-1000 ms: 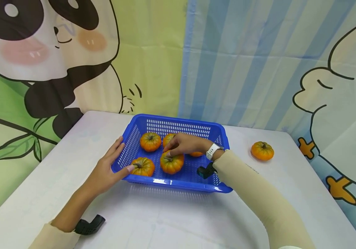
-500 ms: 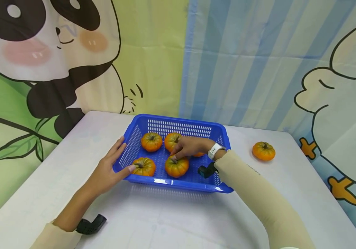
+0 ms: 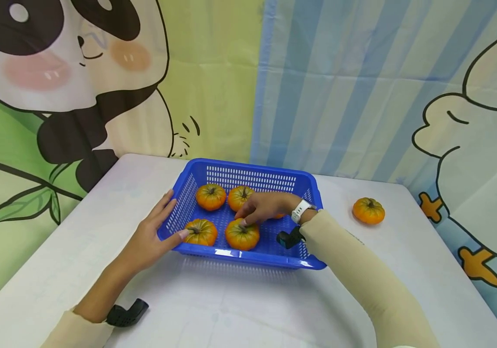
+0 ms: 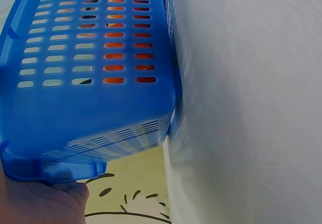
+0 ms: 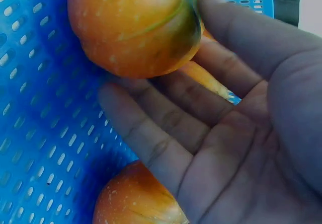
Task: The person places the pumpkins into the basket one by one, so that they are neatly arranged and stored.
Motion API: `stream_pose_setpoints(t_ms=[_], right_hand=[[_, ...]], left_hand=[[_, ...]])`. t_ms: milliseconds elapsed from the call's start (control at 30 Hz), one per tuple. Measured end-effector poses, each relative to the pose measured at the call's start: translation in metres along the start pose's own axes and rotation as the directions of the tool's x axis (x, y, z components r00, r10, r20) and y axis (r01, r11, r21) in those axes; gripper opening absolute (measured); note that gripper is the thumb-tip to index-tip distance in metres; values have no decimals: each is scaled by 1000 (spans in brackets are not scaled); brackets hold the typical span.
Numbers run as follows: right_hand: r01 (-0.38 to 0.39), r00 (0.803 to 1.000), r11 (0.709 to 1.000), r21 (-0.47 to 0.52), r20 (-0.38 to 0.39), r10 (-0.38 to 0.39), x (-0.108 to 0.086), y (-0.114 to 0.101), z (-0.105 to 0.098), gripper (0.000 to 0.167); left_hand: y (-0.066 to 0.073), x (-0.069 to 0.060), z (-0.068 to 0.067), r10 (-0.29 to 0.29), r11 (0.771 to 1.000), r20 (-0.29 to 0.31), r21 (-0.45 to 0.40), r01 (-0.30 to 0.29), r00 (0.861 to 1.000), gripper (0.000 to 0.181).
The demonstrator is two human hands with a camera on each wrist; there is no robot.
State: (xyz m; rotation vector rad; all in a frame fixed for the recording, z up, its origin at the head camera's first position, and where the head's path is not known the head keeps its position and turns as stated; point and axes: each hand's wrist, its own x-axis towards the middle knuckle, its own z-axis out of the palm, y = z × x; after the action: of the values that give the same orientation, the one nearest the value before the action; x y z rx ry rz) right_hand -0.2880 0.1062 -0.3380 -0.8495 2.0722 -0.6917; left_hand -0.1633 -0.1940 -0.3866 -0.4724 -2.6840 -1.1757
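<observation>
A blue plastic basket (image 3: 248, 258) with slotted walls stands on the table, holding several small orange pumpkins. My left hand (image 3: 150, 239) grips its front left corner, thumb over the rim and fingers along the outside; in the left wrist view, part of that hand shows below the rim. Inside the basket, my right hand (image 3: 265, 207) holds the front middle pumpkin (image 3: 242, 237). In the right wrist view, the thumb lies at the stem of this pumpkin (image 5: 136, 27) and the other fingers lie around its far side. A front left pumpkin (image 3: 202, 234) sits near my left thumb.
Two pumpkins, one at the back left (image 3: 211, 197) and one at the back middle (image 3: 237, 195), line the rear of the basket. Another pumpkin (image 3: 279, 216) is mostly hidden behind my right hand. Outside, a lone pumpkin (image 3: 368, 211) lies on the white table (image 3: 231, 309) to the right.
The pumpkin under my right hand first shifted right, then slightly back left and toward the front edge. My left hand stays on the basket corner.
</observation>
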Motion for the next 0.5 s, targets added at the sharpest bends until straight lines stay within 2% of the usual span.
stream_pose_setpoints(t_ms=[133,233,400,500], right_hand=[[-36,999,998,59,18,35,-2,-1,2,35],[-19,1000,997,73,5,19,-1,-3,4,38],[57,998,998,6,3,-57,3,-5,6,44],[71,997,997,-36,14,-70,2,-6,6,45]], left_hand=[[0,0,0,2,1000,0,0,-2,1000,84],[0,0,-1,4,1000,0,-2,-4,1000,84],[1,0,0,1,1000,-8,6,-1,1000,83],[1,0,0,0,1000,-10,6,0,1000,82]])
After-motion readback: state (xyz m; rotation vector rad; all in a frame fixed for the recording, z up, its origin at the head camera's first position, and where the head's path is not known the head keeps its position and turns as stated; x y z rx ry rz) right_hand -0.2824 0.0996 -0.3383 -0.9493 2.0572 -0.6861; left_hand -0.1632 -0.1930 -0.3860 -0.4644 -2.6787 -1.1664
